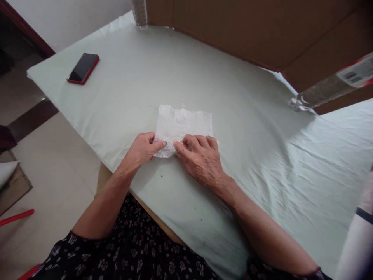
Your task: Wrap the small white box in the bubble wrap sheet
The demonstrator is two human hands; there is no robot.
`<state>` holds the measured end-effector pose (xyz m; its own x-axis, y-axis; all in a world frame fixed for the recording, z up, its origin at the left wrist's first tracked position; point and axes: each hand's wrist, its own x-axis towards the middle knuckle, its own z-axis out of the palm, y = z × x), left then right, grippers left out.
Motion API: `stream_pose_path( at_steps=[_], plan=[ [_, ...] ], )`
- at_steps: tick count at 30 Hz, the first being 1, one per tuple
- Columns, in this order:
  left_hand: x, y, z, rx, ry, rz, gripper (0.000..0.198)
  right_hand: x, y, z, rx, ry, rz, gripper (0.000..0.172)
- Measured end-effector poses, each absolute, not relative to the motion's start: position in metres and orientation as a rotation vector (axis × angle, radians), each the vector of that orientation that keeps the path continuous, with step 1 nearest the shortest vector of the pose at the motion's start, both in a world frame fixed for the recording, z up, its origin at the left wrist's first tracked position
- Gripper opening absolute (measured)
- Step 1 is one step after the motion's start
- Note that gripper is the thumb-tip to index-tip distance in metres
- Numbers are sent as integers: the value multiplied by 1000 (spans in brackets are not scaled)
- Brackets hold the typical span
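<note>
Sheet [186,121] of translucent, bubbly plastic lies at the centre of the frame on a pale green cloth [128,89], its near edge bunched between the two hands. Left hand [141,149]: clamped on the near left corner, thumb on top, fingers curled out of sight. Right hand [204,157]: thumb and forefinger appear pinched on the near edge, the other fingers bent over the sheet; undersides of the fingertips hidden. Far edge rests unheld toward the top of the frame. Judgement on handling: thin plastic likely creases and slips, so light, even tension between the pinches should serve better than a hard pull. Small thumb movements probably suit the bunched edge best. Phone [83,69], upper left, and box [233,31], upper right, sit apart from both hands.
</note>
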<state>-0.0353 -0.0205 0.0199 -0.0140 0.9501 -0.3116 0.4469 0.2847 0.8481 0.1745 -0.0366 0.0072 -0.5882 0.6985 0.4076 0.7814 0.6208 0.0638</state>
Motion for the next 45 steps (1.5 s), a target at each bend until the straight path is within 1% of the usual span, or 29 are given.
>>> stream_pose_path(
  at_steps=[3, 6, 9, 11, 12, 16, 18, 20, 22, 24, 27, 31, 34, 36, 39, 43, 45],
  plan=[
    [-33, -19, 22, 1370, 1672, 703, 27, 175, -37, 7, -1192, -2508, -331, 24],
    [-31, -19, 23, 1325, 1686, 626, 27, 175, -37, 7, -1194, -2499, -323, 23],
    [-29, -18, 21, 1310, 1657, 532, 23, 175, -37, 8, -1182, -2498, -300, 23],
    [-25, -16, 19, 1381, 1684, 540, 18, 174, -38, 9, -1182, -2502, -294, 23],
    [-23, -16, 18, 1446, 1720, 556, 16, 174, -38, 9, -1186, -2505, -295, 23],
    [-9, -16, 18, 1635, 1888, 680, 24, 173, -37, 9, -1191, -2504, -322, 24],
    [-3, -18, 19, 1557, 1855, 806, 17, 173, -37, 8, -1186, -2500, -322, 24],
    [2, -21, 19, 1355, 1723, 913, 7, 173, -37, 8, -1185, -2495, -301, 23],
    [5, -22, 18, 1117, 1587, 967, 4, 172, -37, 8, -1183, -2494, -283, 21],
    [7, -23, 19, 951, 1504, 997, 5, 171, -38, 9, -1185, -2496, -280, 19],
    [9, -23, 21, 874, 1438, 1040, 8, 171, -39, 14, -1198, -2503, -274, 20],
    [10, -24, 26, 905, 1406, 1048, 14, 172, -39, 21, -1205, -2520, -176, 20],
    [7, -25, 31, 951, 1348, 989, 18, 176, -39, 23, -1180, -2531, -103, 14],
    [3, -26, 35, 991, 1287, 924, 24, 178, -39, 25, -1148, -2519, -74, 11],
    [1, -29, 37, 1190, 1290, 848, 31, 181, -39, 26, -1109, -2484, -25, 13],
    [3, -32, 36, 1632, 1356, 820, 30, 187, -36, 30, -1091, -2433, 109, 16],
    [1, -32, 36, 1765, 1311, 783, 35, 192, -34, 31, -1078, -2409, 182, 16]
  ],
)
